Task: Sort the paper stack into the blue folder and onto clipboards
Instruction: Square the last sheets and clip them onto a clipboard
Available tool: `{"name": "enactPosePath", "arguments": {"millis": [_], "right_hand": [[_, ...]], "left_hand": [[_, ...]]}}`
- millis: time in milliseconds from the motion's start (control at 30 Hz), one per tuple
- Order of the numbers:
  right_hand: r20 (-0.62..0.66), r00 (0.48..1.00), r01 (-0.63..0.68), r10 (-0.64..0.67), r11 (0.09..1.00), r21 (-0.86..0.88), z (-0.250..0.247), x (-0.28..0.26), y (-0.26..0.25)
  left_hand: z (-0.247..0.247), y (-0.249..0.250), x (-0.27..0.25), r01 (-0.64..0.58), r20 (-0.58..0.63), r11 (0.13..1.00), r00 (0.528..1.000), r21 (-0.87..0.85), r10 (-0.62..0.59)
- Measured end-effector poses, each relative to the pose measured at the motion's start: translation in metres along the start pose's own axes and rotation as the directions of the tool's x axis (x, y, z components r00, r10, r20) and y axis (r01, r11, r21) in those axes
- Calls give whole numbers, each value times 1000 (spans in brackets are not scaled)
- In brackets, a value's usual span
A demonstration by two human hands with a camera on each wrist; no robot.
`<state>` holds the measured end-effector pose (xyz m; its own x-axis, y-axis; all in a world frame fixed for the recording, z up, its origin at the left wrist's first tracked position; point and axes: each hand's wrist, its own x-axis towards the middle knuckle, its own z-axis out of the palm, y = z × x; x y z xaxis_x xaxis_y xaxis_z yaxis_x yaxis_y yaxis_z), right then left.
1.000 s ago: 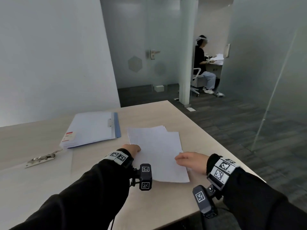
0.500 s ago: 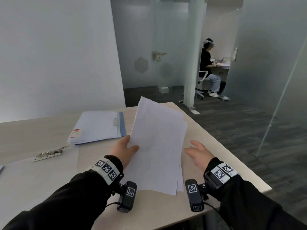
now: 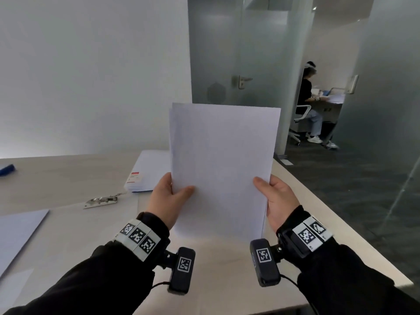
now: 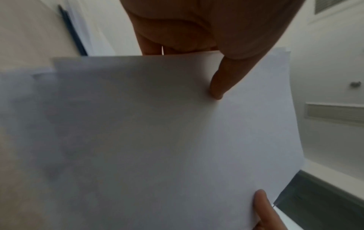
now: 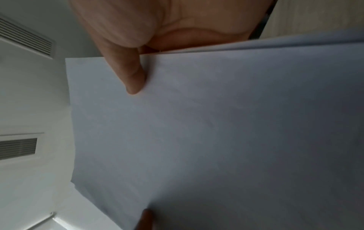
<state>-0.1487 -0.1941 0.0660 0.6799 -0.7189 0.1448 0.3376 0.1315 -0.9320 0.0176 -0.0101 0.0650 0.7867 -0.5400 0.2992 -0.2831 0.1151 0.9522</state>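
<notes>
Paper stack (image 3: 221, 164) held upright above the table (image 3: 68, 178), bottom edge off the surface, blank face toward the head camera. Landmark for all positions: the stack.

Left hand (image 3: 169, 198) grips the stack's lower left edge, thumb flat on the near face, fingers curled behind. Right hand (image 3: 276, 198) grips the lower right edge the same way. Wrist views agree: left thumb (image 4: 222, 80) and right thumb (image 5: 133, 77) each press the sheet just inside its edge. The fingers behind the paper are mostly hidden.

Top corners are slightly offset; a second sheet edge shows along the left side, so the sheets are not squared.

Left of the stack and partly hidden behind it: a folder (image 3: 147, 171) of papers with a small red-and-white label. Its blue colour is not visible from here. Further left, nearer the camera: a metal clip (image 3: 103, 200) on a pale board, probably a clipboard, and a light sheet at the table's near left edge. A small blue item (image 3: 6, 169) lies far left.

Handling judgement: light, thin, floppy. Sheets slide on each other easily and will fan or slip if the pinch relaxes. The upper half stands unsupported and could fold over if tilted. Best hold is both side edges low down, as now; tapping the bottom edge on the table should square it. To peel off one sheet, keep one hand pinching.
</notes>
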Motion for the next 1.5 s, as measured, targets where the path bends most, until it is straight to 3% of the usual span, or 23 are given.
{"name": "enactPosePath", "arguments": {"millis": [167, 333, 467, 567, 633, 700, 800, 933, 1000, 1133, 1233, 1300, 1367, 1500], "right_hand": [[21, 1000, -14, 15, 999, -43, 5, -8, 14], [-9, 998, -67, 66, 990, -124, 2, -15, 18], [-10, 998, -61, 60, 957, -283, 2, -19, 15], [52, 997, -32, 65, 875, -483, 6, -22, 12], [132, 986, -2, 96, 814, -581, 12, -25, 11], [166, 979, 5, 121, 793, -609, 17, -26, 14], [117, 983, -50, 139, 827, -560, 24, -22, 21], [50, 979, -155, 199, 879, -450, 44, -16, 34], [45, 975, -175, 217, 881, -439, 60, -15, 43], [98, 959, -196, 265, 874, -446, 95, -15, 66], [162, 935, -212, 314, 866, -453, 125, -18, 82], [206, 913, -229, 352, 861, -455, 146, -23, 93], [245, 885, -252, 395, 851, -461, 165, -30, 104], [296, 831, -306, 471, 831, -465, 191, -37, 120]], "left_hand": [[0, -11, -12, 71, -10, 990, 997, -125, -73], [5, -20, -22, 142, 95, 968, 988, -206, -124], [3, -20, -21, 181, 130, 947, 980, -264, -151], [-8, -15, -19, 222, 158, 933, 970, -284, -183], [-21, -11, -18, 267, 182, 948, 955, -173, -236], [-40, -10, -14, 337, 194, 938, 918, 81, -346], [-84, -20, -7, 364, 117, 838, 889, 407, -442], [-146, -33, -5, 450, -110, 769, 885, 454, -452], [-170, -38, -11, 502, -157, 758, 861, 416, -484], [-201, -55, -38, 583, -264, 812, 786, 17, -558], [-205, -56, -59, 570, -214, 804, 775, -170, -595], [-204, -52, -72, 587, -116, 756, 762, -289, -637], [-207, -46, -82, 605, -39, 731, 761, -317, -647], [-229, -42, -89, 611, -142, 780, 767, -136, -626]]}}
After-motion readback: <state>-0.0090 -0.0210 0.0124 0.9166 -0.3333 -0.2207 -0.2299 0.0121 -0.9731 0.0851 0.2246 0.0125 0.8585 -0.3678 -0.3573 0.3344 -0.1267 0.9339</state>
